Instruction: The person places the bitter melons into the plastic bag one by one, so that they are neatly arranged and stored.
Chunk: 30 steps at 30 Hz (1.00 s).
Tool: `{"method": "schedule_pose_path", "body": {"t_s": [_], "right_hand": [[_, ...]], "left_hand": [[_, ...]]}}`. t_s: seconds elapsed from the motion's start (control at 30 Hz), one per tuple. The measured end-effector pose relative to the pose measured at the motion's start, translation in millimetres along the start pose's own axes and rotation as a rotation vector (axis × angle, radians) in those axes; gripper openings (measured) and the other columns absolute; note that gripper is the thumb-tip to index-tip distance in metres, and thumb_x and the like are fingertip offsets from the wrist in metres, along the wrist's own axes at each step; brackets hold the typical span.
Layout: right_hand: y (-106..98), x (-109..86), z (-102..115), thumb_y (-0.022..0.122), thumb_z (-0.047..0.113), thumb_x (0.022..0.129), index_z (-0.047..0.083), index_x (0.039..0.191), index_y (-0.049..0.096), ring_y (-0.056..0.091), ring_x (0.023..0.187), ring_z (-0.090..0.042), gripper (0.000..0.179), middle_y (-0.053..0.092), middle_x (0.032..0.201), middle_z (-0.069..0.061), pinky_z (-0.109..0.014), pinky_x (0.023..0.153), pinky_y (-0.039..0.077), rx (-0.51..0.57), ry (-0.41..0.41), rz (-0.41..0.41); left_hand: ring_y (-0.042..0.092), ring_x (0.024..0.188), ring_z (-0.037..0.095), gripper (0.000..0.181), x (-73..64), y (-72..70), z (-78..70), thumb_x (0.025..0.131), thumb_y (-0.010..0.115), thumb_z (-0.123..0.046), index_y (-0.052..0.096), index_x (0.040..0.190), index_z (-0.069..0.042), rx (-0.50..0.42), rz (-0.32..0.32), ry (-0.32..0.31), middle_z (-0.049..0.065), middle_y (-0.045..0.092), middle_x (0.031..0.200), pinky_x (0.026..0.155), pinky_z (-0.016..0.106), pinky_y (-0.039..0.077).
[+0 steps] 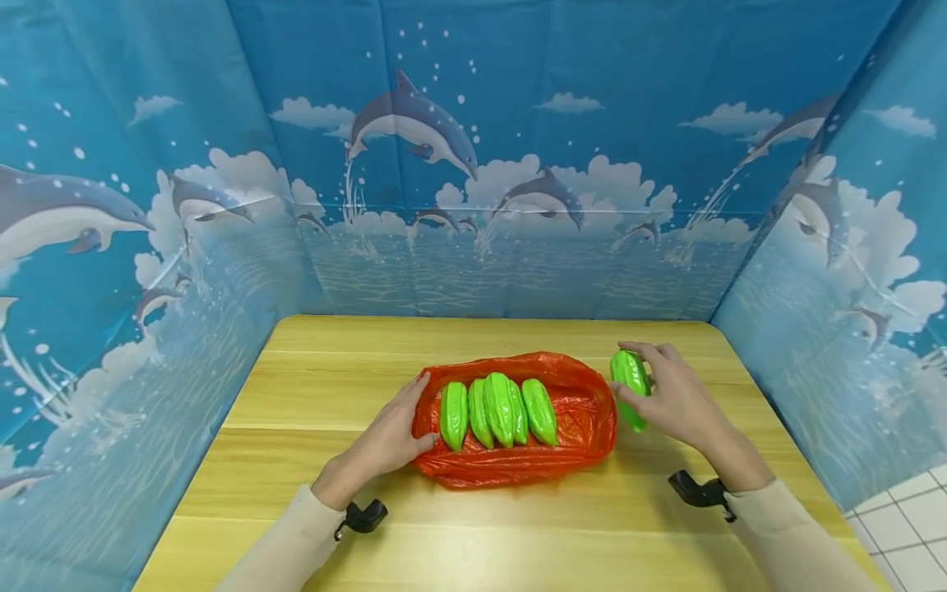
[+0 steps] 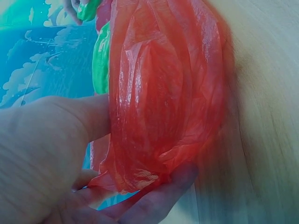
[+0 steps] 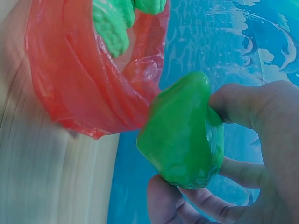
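Note:
A red plastic bag [image 1: 510,475] lies open on the table, its sides rolled low. Inside it, several glossy bright green bitter melons [image 1: 499,407] sit side by side, toward its left and middle. My left hand [image 1: 385,440] grips the bag's left end, thumb at the rim and fingers against the outside. Beyond the bag's right end, my right hand [image 1: 676,403] holds another bitter melon [image 3: 180,135] between thumb and fingers. In the right wrist view this melon overlaps the bag's end, and its smooth side faces the camera.
The light wooden table [image 1: 296,370] has dolphin-print curtains [image 1: 518,263] behind it and on both sides. A black strap mount [image 1: 699,492] is on each wrist. White tiles [image 1: 913,510] show at the lower right.

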State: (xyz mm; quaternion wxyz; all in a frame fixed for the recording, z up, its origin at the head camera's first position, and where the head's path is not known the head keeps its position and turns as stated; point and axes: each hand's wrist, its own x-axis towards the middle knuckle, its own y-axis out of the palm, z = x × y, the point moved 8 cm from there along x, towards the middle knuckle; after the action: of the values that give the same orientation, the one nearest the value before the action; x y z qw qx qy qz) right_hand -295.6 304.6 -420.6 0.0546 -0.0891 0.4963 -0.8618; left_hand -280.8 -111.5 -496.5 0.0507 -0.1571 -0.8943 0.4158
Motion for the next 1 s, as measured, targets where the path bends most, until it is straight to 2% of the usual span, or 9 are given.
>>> {"method": "schedule_pose_path", "body": {"t_s": [0.13,0.33,0.53,0.73,1.0], "right_hand": [[-1,0.6,6,0.085,0.033,0.108,0.001,0.171,0.053,0.07,0.106,-0.043,0.077,0.056,0.149,-0.039,-0.048,0.078,0.064,0.001,-0.01,-0.006],[1,2.9,15,0.084,0.033,0.108,0.003,0.171,0.054,0.069,0.106,-0.041,0.076,0.058,0.149,-0.038,-0.045,0.078,0.063,-0.001,-0.02,-0.005],[4,6.0,25,0.085,0.034,0.108,0.004,0.17,0.055,0.069,0.108,-0.041,0.075,0.058,0.15,-0.038,-0.048,0.08,0.064,0.009,-0.035,0.001],[9,10.1,37,0.085,0.037,0.108,0.006,0.17,0.056,0.068,0.105,-0.037,0.075,0.061,0.148,-0.035,-0.045,0.078,0.06,0.003,-0.056,0.002],[20,14.0,49,0.084,0.033,0.109,0.008,0.171,0.055,0.067,0.109,-0.037,0.072,0.06,0.151,-0.032,-0.055,0.087,0.06,0.024,-0.078,0.024]], "left_hand": [[0.039,0.174,0.05,0.106,0.0,-0.4,-0.7,0.103,0.089,-0.014,0.025,0.186,-0.004,-0.001,0.002,0.004,0.026,0.03,0.191,0.14,0.067,0.041],[0.04,0.174,0.051,0.105,-0.4,-0.3,-0.8,0.102,0.089,-0.013,0.026,0.185,-0.003,0.003,0.001,0.012,0.027,0.031,0.19,0.14,0.067,0.041],[0.038,0.175,0.05,0.106,-2.4,-0.2,-0.8,0.102,0.089,-0.014,0.025,0.186,-0.004,-0.003,0.008,0.005,0.026,0.03,0.191,0.141,0.067,0.039],[0.039,0.174,0.051,0.105,-3.6,-1.2,-0.9,0.102,0.089,-0.014,0.026,0.185,-0.003,-0.008,0.004,0.007,0.026,0.03,0.191,0.14,0.067,0.04],[0.039,0.174,0.051,0.105,-5.3,-0.8,0.7,0.102,0.089,-0.014,0.027,0.185,-0.003,-0.01,-0.002,0.017,0.027,0.031,0.191,0.14,0.068,0.04]]}}
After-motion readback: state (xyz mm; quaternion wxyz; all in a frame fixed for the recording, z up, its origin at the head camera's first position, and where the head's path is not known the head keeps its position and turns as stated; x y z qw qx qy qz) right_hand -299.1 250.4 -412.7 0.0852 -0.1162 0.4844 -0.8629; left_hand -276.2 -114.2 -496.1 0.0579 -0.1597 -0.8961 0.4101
